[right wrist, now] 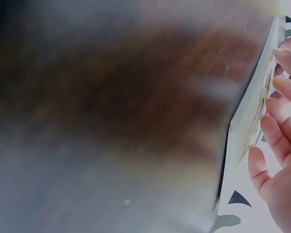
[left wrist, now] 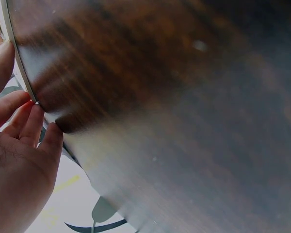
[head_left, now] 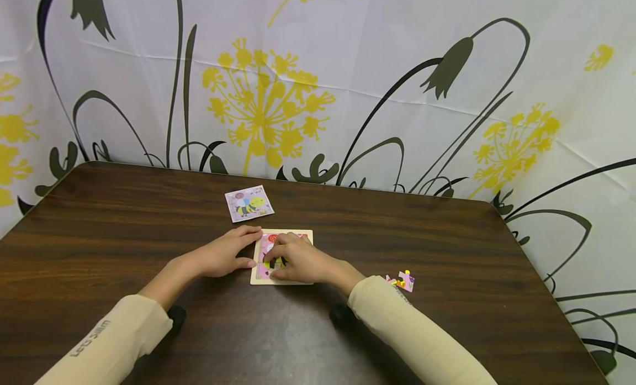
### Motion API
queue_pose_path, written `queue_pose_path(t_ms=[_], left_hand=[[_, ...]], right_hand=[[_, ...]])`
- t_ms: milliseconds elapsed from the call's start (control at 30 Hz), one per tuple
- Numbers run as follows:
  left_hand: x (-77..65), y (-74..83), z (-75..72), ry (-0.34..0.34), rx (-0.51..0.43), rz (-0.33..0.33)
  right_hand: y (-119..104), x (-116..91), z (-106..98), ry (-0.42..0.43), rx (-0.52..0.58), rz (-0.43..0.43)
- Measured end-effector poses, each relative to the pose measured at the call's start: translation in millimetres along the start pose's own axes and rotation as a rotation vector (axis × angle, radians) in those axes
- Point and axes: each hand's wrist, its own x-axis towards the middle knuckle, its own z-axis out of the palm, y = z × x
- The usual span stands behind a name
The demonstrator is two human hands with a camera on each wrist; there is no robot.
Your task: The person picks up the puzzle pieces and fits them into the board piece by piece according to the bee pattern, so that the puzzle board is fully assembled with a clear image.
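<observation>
A square wooden tray puzzle [head_left: 283, 282] with a pale frame and a pink and yellow picture lies flat near the middle of the table. My left hand [head_left: 226, 253] touches its left side, fingertips at the far left corner and thumb lower on the frame. In the left wrist view those fingers [left wrist: 35, 119] are fairly straight along the tray edge. Over the picture, my right hand [head_left: 302, 259] has its fingertips down on the puzzle pieces and covers much of them. The right wrist view shows its fingers [right wrist: 276, 138] spread and gently bent against the tray's face.
Beyond the tray lies a square picture card [head_left: 249, 204] with a bee on it. A few loose puzzle pieces [head_left: 406, 280] sit to the right, partly behind the right sleeve [head_left: 412, 324]. The brown table [head_left: 149, 208] ends at a flower-printed curtain [head_left: 377, 98].
</observation>
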Motion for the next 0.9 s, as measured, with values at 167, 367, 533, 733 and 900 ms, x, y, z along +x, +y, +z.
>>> queue_pose_path(t_ms=[167, 367, 533, 733, 900], left_hand=[[0.4, -0.7, -0.2, 0.003, 0.008, 0.001], [0.4, 0.0, -0.1, 0.004, 0.007, 0.005], [0.7, 0.6, 0.1, 0.001, 0.006, 0.0], [1.1, 1.5, 0.1, -0.007, 0.004, -0.012], [0.3, 1.6, 0.2, -0.014, -0.003, -0.037]], right_hand=[[0, 1, -1, 0.0, 0.003, 0.004], [1, -1, 0, 0.002, 0.009, 0.0], [2, -3, -2, 0.01, 0.034, -0.021], [6, -10, -7, 0.021, 0.061, -0.052], [13, -19, -13, 0.019, 0.131, -0.015]])
